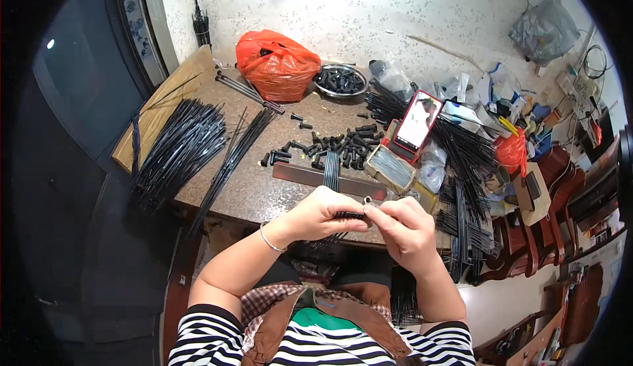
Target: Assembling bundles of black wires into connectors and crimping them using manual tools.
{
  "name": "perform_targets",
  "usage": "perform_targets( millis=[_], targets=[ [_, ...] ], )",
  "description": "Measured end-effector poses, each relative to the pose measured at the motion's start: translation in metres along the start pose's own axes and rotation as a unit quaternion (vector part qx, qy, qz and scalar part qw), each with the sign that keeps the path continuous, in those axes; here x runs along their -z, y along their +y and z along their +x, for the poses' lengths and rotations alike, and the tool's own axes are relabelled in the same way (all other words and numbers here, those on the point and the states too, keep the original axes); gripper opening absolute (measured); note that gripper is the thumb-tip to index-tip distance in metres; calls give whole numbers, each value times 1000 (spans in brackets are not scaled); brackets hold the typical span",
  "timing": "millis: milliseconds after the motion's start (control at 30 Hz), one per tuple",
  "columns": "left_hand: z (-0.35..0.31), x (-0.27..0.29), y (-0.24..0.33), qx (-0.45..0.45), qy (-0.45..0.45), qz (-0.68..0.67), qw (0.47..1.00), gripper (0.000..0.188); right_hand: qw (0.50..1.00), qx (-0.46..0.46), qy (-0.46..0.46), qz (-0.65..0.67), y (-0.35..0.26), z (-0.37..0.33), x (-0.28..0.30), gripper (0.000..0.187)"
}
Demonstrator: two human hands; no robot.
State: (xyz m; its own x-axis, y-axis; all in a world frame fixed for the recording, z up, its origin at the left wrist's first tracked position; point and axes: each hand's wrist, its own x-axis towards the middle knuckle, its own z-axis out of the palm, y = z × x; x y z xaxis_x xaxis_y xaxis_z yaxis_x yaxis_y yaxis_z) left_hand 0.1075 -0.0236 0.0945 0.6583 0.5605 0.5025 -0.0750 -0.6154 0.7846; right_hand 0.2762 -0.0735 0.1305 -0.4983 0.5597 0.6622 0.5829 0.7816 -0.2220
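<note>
Slender dark rods point(331, 170) lay side by side in a narrow, flat bundle near the front edge of the worktop point(244, 195), crossing over a long, straight-edged bar point(297, 173) with a smooth reddish-brown face. Their near part ran under the left hand point(328, 213), whose fingers were closed around the bundle, and thin ends poked out below it. Between thumb and fingers showed a dark, ridged row. The right hand point(403, 231) was bent inward just beside it, thumb and forefinger pinching a small, round-ended piece point(368, 200) with a pale rim; most of that piece was hidden, so its full shape could not be told. A smooth, thin bangle point(265, 237) circled the left wrist.

Beyond the bar, stubby black pieces point(359, 143), cylindrical with wider heads, lay scattered over the speckled, stone-like surface. More dark pieces filled a shiny round metal bowl point(365, 90), near a crinkled, glossy red plastic bag point(280, 69). To the right of the bundle, an open rectangular box point(382, 180) held fine, pale, needle-like lengths, and a red-framed phone point(421, 121) leaned upright behind it. On the left, a thick sheaf of glossy black strips point(181, 139) fanned out beside a narrower bunch point(234, 152), near a light, grained wooden board point(188, 73).
</note>
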Motion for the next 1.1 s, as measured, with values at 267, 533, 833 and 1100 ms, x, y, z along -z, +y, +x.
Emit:
perform_targets(
  millis=[267, 533, 833, 1100],
  targets=[
    [-8, -3, -4, 78, -4, -78, 994, 20, 996, 41, -20, 72, -1, 16, -8, 31],
    [-4, 3, -1, 86, -53, 19, 995, 20, 990, 33, -22, 139, -2, 18, -8, 32],
    [-66, -42, -61, 226, -75, 455, 858, 70, 990, -39, -83, 109, -17, 7, -4, 32],
    [-79, -42, -72, 88, -167, 504, 843, 80, 883, 2, -298, 362, -4, 17, -29, 11]
  ],
)
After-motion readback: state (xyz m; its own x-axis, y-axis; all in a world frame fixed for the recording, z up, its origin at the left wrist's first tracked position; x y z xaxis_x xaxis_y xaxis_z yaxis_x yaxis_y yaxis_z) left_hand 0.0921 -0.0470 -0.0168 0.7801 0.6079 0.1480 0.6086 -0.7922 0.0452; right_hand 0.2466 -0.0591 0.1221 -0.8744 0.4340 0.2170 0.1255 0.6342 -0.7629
